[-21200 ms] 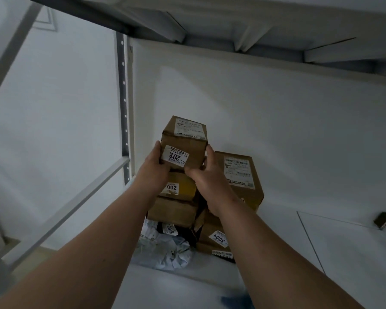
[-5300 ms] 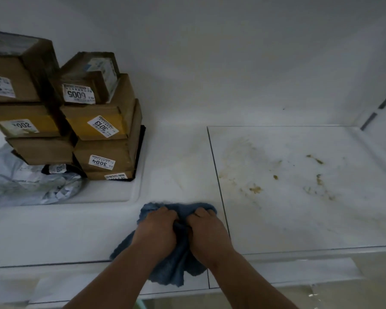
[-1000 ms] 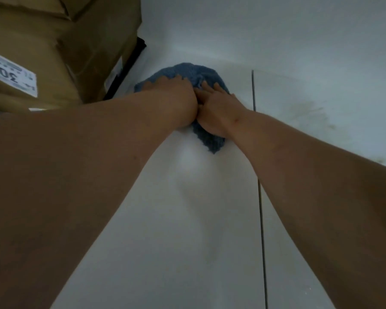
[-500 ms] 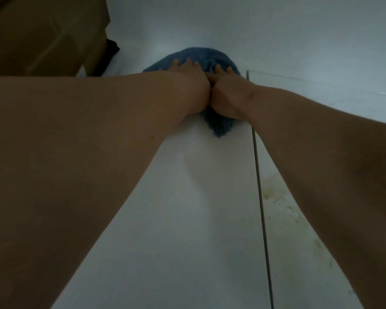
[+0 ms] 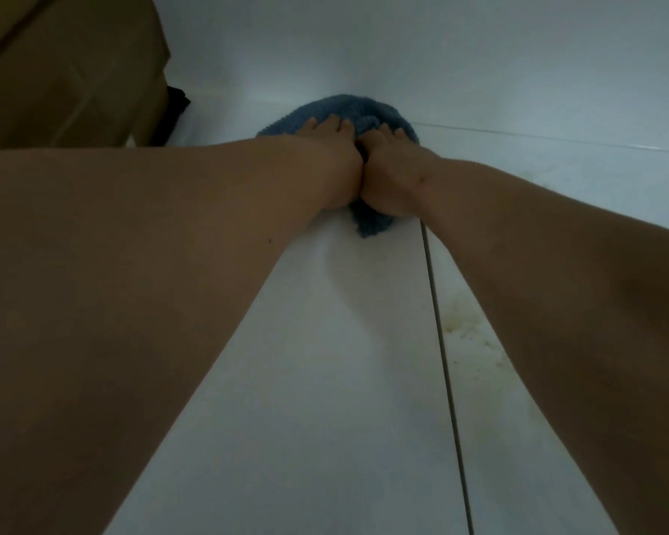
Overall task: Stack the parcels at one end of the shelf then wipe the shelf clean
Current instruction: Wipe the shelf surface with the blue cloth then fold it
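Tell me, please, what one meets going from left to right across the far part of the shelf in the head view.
cardboard parcel → left hand pressing on the blue cloth → right hand on the same cloth → dark seam between shelf panels → yellowish stains on the right panel.

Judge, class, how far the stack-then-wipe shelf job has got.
Done: brown cardboard parcels stand at the far-left end of the white shelf. In hand: the left hand and right hand press a crumpled blue cloth near the back wall. Left: yellowish stains right of the dark panel seam remain unwiped.
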Motion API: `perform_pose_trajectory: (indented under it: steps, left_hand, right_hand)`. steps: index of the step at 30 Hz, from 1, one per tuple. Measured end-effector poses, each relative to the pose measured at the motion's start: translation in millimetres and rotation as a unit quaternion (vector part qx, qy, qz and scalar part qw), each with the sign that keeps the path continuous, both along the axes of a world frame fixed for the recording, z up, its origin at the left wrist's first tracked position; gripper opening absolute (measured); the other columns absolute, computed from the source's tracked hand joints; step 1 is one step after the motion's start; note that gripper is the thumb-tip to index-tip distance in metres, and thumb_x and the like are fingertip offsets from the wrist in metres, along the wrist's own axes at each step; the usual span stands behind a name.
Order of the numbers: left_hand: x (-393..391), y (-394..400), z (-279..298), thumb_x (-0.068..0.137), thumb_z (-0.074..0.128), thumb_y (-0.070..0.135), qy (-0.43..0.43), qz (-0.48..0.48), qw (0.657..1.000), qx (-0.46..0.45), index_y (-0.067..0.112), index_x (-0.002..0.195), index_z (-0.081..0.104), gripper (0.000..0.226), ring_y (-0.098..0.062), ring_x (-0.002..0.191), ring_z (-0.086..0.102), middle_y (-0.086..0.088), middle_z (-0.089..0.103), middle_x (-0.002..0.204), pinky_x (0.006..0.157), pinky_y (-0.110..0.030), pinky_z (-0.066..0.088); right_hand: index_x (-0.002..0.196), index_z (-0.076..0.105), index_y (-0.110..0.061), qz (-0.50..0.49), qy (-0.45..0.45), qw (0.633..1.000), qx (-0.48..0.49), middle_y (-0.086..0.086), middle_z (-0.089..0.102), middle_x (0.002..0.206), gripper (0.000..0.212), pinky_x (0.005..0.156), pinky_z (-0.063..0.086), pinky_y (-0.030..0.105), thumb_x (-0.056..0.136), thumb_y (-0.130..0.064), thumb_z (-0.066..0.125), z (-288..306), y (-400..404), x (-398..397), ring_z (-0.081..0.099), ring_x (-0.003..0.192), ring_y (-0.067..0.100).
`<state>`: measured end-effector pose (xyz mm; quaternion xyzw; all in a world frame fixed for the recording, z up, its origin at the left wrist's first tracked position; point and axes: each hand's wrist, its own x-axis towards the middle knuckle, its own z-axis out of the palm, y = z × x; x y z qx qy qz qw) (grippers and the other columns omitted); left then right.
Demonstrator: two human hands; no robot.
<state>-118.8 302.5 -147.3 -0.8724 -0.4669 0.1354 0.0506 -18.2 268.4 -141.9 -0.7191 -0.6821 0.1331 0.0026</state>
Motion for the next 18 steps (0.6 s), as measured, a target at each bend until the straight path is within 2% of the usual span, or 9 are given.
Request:
perform_pose_trajectory:
  steps: [2,3,5,7,11,15,18]
  left_hand:
    - [-7,-12,-6,0.096,0.042,0.03,-0.043,0.019,0.999,0.008,0.001,0.15,0.022,0.064,-0.038,0.142,0.021,-0.022,0.021,0.155,0.116,-0.051,0.022]
    - [-10,-18,-7,0.094,0.044,0.033,-0.052,0.025,0.998,0.006,0.002,0.15,0.021,0.069,-0.038,0.142,0.022,-0.02,0.022,0.155,0.114,-0.052,0.025]
    - [-16,-34,-12,0.091,0.046,0.045,-0.048,0.033,0.998,-0.023,0.007,0.154,0.007,0.084,-0.034,0.147,0.012,-0.015,0.011,0.16,0.117,-0.051,0.02]
    - [-20,-57,-13,0.09,0.048,0.049,-0.066,0.06,0.995,-0.048,0.011,0.155,0.0,0.089,-0.029,0.149,0.005,-0.008,0.003,0.162,0.119,-0.05,0.016]
    - [-26,-121,-6,0.092,0.055,0.046,-0.09,0.115,0.987,-0.062,0.014,0.155,-0.005,0.093,-0.023,0.15,0.0,-0.004,-0.005,0.163,0.12,-0.048,0.013]
    - [-32,-176,-1,0.091,0.055,0.05,-0.083,0.125,0.986,-0.07,0.014,0.155,-0.005,0.095,-0.023,0.15,-0.001,-0.004,-0.005,0.163,0.121,-0.046,0.012]
    - [-39,-219,4,0.091,0.055,0.049,-0.085,0.133,0.985,-0.076,0.015,0.155,-0.003,0.093,-0.023,0.15,0.0,-0.004,-0.005,0.163,0.121,-0.045,0.012]
  right_hand:
    - [0.156,0.011,-0.011,0.019,-0.02,1.0,-0.005,0.016,0.01,0.161,0.067,0.122,0.012,0.042,0.1,-0.027,0.043,3,-15,-5,0.011,0.148,0.031]
    - [0.156,0.008,-0.01,0.027,-0.034,0.999,-0.01,0.016,0.008,0.162,0.069,0.122,0.011,0.042,0.1,-0.029,0.044,3,-23,-7,0.01,0.148,0.032]
    - [0.157,0.004,-0.011,0.036,-0.053,0.998,-0.026,0.016,0.003,0.163,0.073,0.122,0.009,0.043,0.1,-0.033,0.045,3,-42,-12,0.007,0.149,0.032]
    - [0.157,0.003,-0.013,0.042,-0.058,0.996,-0.043,0.015,-0.002,0.163,0.08,0.122,0.008,0.046,0.097,-0.038,0.05,3,-62,-16,0.001,0.15,0.032]
    - [0.157,-0.003,-0.016,0.066,-0.066,0.993,-0.07,0.012,-0.009,0.164,0.089,0.123,0.005,0.044,0.095,-0.042,0.056,6,-112,-22,-0.004,0.151,0.029]
    - [0.157,-0.001,-0.016,0.092,-0.075,0.99,-0.074,0.011,-0.006,0.164,0.092,0.123,0.008,0.044,0.093,-0.04,0.06,6,-164,-29,-0.001,0.151,0.026]
    - [0.157,-0.005,-0.019,0.089,-0.066,0.991,-0.071,0.009,-0.01,0.164,0.092,0.123,0.004,0.045,0.093,-0.04,0.058,1,-204,-34,-0.007,0.151,0.025]
